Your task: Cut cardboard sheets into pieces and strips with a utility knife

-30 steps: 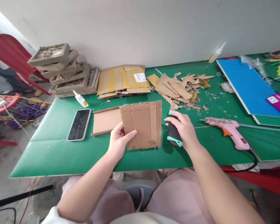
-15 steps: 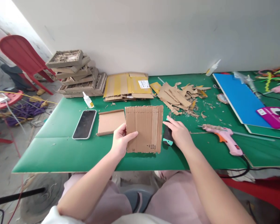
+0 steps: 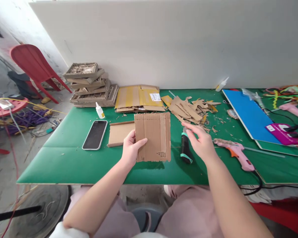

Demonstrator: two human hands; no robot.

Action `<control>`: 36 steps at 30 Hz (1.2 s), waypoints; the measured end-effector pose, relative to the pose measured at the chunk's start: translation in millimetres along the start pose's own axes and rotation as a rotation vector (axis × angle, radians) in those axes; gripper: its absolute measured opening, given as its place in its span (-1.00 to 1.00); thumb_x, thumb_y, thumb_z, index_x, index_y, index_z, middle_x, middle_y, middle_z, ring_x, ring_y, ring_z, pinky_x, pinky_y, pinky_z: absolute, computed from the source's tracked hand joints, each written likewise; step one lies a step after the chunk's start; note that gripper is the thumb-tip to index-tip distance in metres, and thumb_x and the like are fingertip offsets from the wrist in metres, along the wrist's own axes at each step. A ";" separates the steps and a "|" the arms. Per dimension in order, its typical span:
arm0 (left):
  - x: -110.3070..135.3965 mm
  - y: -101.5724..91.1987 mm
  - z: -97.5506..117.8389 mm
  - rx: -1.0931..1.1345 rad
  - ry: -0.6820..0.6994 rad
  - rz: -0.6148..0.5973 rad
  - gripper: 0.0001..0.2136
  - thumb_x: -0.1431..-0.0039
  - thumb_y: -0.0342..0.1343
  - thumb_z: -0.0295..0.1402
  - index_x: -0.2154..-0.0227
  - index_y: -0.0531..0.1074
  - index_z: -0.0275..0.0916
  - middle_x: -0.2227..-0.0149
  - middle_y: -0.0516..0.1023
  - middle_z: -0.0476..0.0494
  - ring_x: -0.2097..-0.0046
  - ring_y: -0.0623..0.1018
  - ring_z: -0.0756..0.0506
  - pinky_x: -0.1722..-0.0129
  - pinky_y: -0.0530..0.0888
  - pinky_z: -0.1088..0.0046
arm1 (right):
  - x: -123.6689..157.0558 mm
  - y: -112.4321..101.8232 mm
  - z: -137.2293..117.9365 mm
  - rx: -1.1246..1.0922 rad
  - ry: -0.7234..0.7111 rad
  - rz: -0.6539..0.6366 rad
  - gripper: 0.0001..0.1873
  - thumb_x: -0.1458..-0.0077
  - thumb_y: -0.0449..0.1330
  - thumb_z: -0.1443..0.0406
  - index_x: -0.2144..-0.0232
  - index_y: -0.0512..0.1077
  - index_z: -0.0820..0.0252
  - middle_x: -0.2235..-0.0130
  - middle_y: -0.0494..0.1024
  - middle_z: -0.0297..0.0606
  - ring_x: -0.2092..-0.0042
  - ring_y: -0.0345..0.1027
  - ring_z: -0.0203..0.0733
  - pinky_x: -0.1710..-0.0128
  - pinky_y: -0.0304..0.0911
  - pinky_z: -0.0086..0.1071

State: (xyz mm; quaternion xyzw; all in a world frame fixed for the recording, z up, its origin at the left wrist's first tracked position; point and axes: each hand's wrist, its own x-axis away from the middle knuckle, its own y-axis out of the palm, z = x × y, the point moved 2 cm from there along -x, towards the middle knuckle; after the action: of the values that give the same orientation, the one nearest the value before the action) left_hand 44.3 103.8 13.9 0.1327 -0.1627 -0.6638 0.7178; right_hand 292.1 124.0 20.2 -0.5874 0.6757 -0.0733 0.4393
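Note:
My left hand (image 3: 130, 150) grips the lower left corner of a square piece of corrugated cardboard (image 3: 153, 135), held tilted up off the green table (image 3: 69, 158). A black utility knife with teal trim (image 3: 185, 148) lies on the table just right of the cardboard. My right hand (image 3: 200, 141) hovers above and beside the knife, fingers spread and holding nothing. A second, flatter cardboard piece (image 3: 119, 133) lies on the table behind my left hand.
A phone (image 3: 94, 134) lies face up left of the cardboard, with a small glue bottle (image 3: 99, 110) behind it. Stacked cardboard frames (image 3: 89, 84), a flattened box (image 3: 138, 97) and cardboard scraps (image 3: 188, 105) line the back. A pink glue gun (image 3: 234, 152) and a blue board (image 3: 248, 112) are to the right.
My right hand has let go of the utility knife, which now lies on the table, and has lifted off it with fingers spread. The left hand keeps holding the cardboard.

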 end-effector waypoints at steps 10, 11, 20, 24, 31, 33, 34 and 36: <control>5.8 12.8 17.2 -0.408 0.295 -0.387 -0.32 -0.06 0.22 -0.28 -0.23 0.06 0.04 -0.14 0.39 -0.14 -0.13 0.42 -0.19 -0.08 0.42 0.26 | -21.0 30.1 -49.9 -0.711 0.271 -0.276 -0.39 0.11 0.33 0.16 -0.05 0.36 -0.10 -0.10 0.43 -0.31 -0.05 0.37 -0.13 0.00 0.37 -0.18; 4.8 12.9 21.8 -0.501 0.347 -0.418 -0.43 -0.05 0.23 -0.28 -0.15 0.24 0.00 -0.16 0.37 -0.11 -0.17 0.37 -0.19 -0.14 0.37 0.26 | -19.2 30.8 -52.0 -0.754 0.278 -0.306 -0.39 0.12 0.34 0.17 -0.05 0.37 -0.10 -0.08 0.45 -0.31 -0.02 0.39 -0.14 0.03 0.39 -0.20; 12.9 11.8 36.7 -0.531 0.394 -0.329 -0.50 -0.01 0.27 -0.35 -0.04 0.37 0.10 0.00 0.52 0.06 0.03 0.55 -0.13 0.13 0.58 0.37 | -9.3 19.4 -71.1 -0.817 0.184 -0.311 -0.46 0.11 0.35 0.27 0.03 0.42 -0.24 -0.02 0.50 -0.50 0.00 0.41 -0.20 0.03 0.41 -0.26; 21.8 12.5 38.4 -0.504 0.407 -0.272 -0.51 0.02 0.30 -0.38 -0.01 0.41 0.11 0.07 0.57 0.09 0.11 0.59 -0.12 0.22 0.62 0.41 | -7.8 16.4 -75.2 -0.809 0.129 -0.303 -0.48 0.10 0.35 0.30 0.05 0.43 -0.26 0.02 0.52 -0.53 0.01 0.42 -0.22 0.02 0.40 -0.30; 23.4 15.0 49.7 -0.576 0.421 -0.324 -0.55 0.00 0.28 -0.41 0.03 0.43 0.13 0.04 0.55 0.13 0.02 0.54 -0.11 0.03 0.54 0.38 | -3.3 6.9 -81.1 -0.717 0.076 -0.385 -0.50 0.00 0.27 0.31 0.00 0.39 -0.26 -0.05 0.47 -0.52 -0.06 0.37 -0.25 0.00 0.38 -0.37; 21.9 16.1 53.3 -0.610 0.421 -0.322 -0.57 -0.01 0.28 -0.38 0.03 0.44 0.08 0.02 0.54 0.10 -0.01 0.53 -0.13 -0.01 0.52 0.33 | -1.4 7.0 -82.5 -0.682 0.083 -0.408 -0.47 -0.02 0.26 0.29 -0.05 0.34 -0.24 -0.11 0.41 -0.50 -0.10 0.32 -0.21 -0.02 0.37 -0.33; 21.3 16.4 54.5 -0.621 0.420 -0.312 -0.58 -0.01 0.28 -0.37 0.03 0.45 0.06 0.03 0.54 0.08 -0.01 0.53 -0.14 -0.02 0.51 0.31 | -0.6 7.7 -83.2 -0.666 0.076 -0.409 -0.45 -0.02 0.26 0.28 -0.07 0.31 -0.25 -0.13 0.39 -0.51 -0.12 0.30 -0.19 -0.05 0.35 -0.30; 20.5 16.3 55.3 -0.633 0.401 -0.290 -0.62 -0.01 0.28 -0.34 0.07 0.48 0.02 0.05 0.56 0.06 0.01 0.54 -0.15 -0.02 0.52 0.28 | 0.6 9.7 -84.5 -0.640 0.055 -0.393 -0.41 -0.01 0.26 0.27 -0.10 0.28 -0.26 -0.14 0.37 -0.53 -0.15 0.27 -0.16 -0.10 0.31 -0.25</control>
State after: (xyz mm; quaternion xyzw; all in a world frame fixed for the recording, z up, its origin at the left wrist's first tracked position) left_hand 37.9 86.2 72.1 0.0536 0.2136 -0.7365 0.6396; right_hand 227.7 91.1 64.8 -0.8112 0.5503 0.0430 0.1928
